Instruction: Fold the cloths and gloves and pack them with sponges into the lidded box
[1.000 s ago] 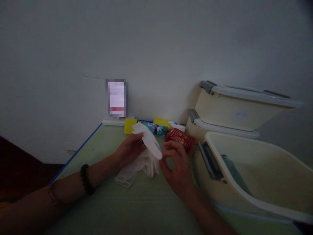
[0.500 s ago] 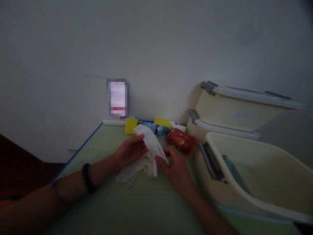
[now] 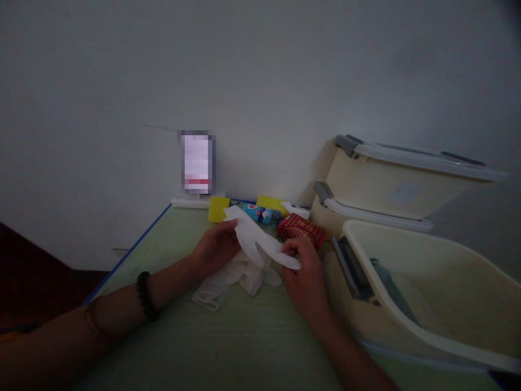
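A white glove (image 3: 253, 234) is stretched between my two hands above the table. My left hand (image 3: 216, 247) pinches its upper left end between thumb and fingers. With thumb and fingers closed, my right hand (image 3: 303, 266) grips the finger end at the lower right. Beneath it, a second thin white glove (image 3: 215, 290) lies crumpled on the green tabletop (image 3: 244, 342); its upper part is partly covered by the held one.
Along the wall lie a yellow sponge (image 3: 218, 209), a blue printed packet (image 3: 262, 214), another yellow sponge (image 3: 271, 203) and a red patterned pouch (image 3: 301, 230). A phone (image 3: 196, 163) stands behind them. An open cream bin (image 3: 407, 336) is at right, with closed bins (image 3: 391, 184) stacked behind.
My right hand has moved slightly right, drawing the glove's finger end outward so it spreads more. The left hand has hardly moved.
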Motion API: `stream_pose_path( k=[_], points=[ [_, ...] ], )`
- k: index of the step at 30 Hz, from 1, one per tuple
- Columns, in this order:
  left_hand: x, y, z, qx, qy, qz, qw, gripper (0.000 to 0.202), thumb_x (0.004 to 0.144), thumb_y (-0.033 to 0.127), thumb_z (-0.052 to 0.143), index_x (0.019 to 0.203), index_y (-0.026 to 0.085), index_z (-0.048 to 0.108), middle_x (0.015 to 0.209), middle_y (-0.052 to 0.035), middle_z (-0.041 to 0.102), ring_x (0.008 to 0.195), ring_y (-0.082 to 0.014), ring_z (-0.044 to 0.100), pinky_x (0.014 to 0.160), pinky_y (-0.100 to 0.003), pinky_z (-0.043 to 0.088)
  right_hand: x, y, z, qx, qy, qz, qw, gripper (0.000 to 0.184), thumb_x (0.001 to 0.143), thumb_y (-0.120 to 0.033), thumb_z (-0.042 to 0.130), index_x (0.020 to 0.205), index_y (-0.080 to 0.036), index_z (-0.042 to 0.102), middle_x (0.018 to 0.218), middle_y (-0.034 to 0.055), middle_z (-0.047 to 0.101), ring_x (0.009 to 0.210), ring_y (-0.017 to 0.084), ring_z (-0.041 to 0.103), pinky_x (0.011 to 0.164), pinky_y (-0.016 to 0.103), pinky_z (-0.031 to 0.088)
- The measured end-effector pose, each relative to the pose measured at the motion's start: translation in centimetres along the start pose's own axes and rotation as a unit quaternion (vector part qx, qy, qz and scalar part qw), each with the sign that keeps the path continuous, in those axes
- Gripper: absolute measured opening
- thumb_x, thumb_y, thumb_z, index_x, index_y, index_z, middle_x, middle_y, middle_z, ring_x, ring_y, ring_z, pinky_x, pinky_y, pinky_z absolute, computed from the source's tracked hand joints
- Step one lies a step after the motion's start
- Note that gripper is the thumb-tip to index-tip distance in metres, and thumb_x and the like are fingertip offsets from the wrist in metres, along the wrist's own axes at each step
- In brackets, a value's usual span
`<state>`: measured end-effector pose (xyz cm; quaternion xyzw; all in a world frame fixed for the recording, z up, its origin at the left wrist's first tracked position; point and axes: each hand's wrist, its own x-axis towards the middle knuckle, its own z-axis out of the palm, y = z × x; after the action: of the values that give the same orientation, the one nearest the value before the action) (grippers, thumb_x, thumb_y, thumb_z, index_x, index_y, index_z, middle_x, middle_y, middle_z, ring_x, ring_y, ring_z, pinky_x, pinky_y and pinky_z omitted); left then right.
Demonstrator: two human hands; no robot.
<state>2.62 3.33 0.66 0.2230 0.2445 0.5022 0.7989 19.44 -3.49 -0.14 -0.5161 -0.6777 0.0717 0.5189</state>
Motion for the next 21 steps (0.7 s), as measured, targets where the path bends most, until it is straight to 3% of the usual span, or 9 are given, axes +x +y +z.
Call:
stream_pose_path(
  k=[7,10,13,18,21],
  points=[
    [0.0,0.0,-0.2,-0.015,-0.005,-0.016,1.0,0.009,0.078,0.013,0.051,0.08,0.013,0.059,0.069,-0.0033,0.062,0.065,-0.0134,0.059,0.071,-0.027,0.047,-0.2,0.7,0.4,-0.051,-0.034,0.01,0.998,0.034,0.061,-0.001,0.045,0.09,-0.018,0.043,0.091,0.0063,0.045,0.088,0.021,0.045,0.076,0.037,0.04],
    [0.0,0.0,-0.3,-0.006,-0.002,-0.01,1.0,0.012,0.078,0.011,0.052,0.087,0.014,0.059,0.074,-0.0024,0.063,0.066,-0.0126,0.06,0.071,-0.026,0.048,-0.3,0.1,0.3,-0.016,-0.052,-0.021,0.998,0.039,0.065,-0.012,0.055,0.101,-0.018,0.041,0.1,0.0084,0.045,0.097,0.022,0.044,0.084,0.04,0.039],
    [0.0,-0.1,-0.3,0.017,-0.01,0.001,1.0,0.016,0.077,0.01,0.053,0.091,0.014,0.059,0.077,-0.0033,0.064,0.067,-0.0129,0.06,0.07,-0.026,0.048,-0.3,-0.8,-0.1,0.009,-0.068,-0.036,0.997,0.032,0.07,-0.025,0.059,0.097,-0.02,0.043,0.102,0.0085,0.045,0.1,0.022,0.044,0.086,0.04,0.039],
    [0.0,-0.4,-0.3,0.103,-0.042,0.039,0.993,0.02,0.071,0.012,0.062,0.09,0.016,0.06,0.077,-0.0032,0.065,0.067,-0.0147,0.061,0.065,-0.025,0.048,-0.2,-1.1,-0.5,0.022,-0.119,-0.034,0.992,0.02,0.075,-0.03,0.056,0.09,-0.021,0.048,0.105,0.0082,0.048,0.103,0.022,0.045,0.087,0.039,0.038],
    [-0.7,-0.9,0.0,0.214,-0.063,0.073,0.972,0.014,0.064,0.011,0.068,0.076,0.016,0.061,0.071,-0.0007,0.064,0.059,-0.0116,0.058,0.055,-0.02,0.044,-0.1,-1.1,-0.4,0.019,-0.089,-0.021,0.996,0.016,0.075,-0.031,0.056,0.086,-0.021,0.049,0.096,0.0065,0.051,0.093,0.02,0.048,0.08,0.036,0.041]
  ],
)
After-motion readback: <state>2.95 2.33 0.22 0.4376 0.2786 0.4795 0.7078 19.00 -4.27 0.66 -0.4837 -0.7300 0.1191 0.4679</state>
